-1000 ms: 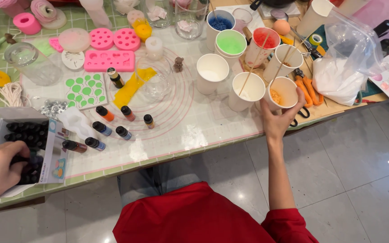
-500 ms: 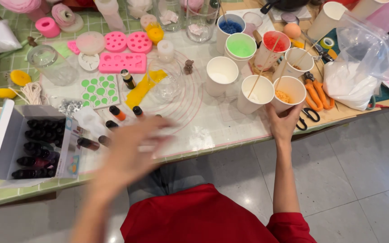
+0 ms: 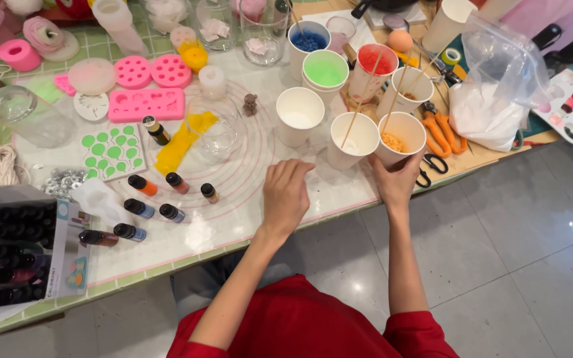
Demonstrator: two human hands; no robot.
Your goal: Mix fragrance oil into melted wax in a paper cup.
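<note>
Hands first, from the head camera, the only view we are getting: our right hand (image 3: 392, 180) is wrapping its fingers around the base of a white paper cup (image 3: 401, 137) standing close to the near table edge (image 3: 339, 211), and that cup is holding orange granules. Our left hand (image 3: 286, 193) is hovering palm down over the white silicone mat (image 3: 247, 166), fingers loosely curled and gripping nothing. Open mat is lying between this hand and the small dye bottles (image 3: 167, 199), which are sitting well to its left. Beyond the edge, grey floor tiles (image 3: 512, 252) are giving free room on the right.

Containers next. Just beside the held cup, a second white cup (image 3: 355, 139) is carrying a wooden stick, and a third cup (image 3: 300, 116) looks empty. Behind them, cups are showing green (image 3: 325, 69), blue (image 3: 309, 41) and red (image 3: 373, 63) fillings. A clear plastic bag (image 3: 492, 99) of white flakes is slumping at the right, next to orange scissors (image 3: 440, 132). At the far left, an open box (image 3: 8, 255) is holding rows of dark bottles. Pink moulds (image 3: 146, 103) are lying at the mat's far side.
</note>
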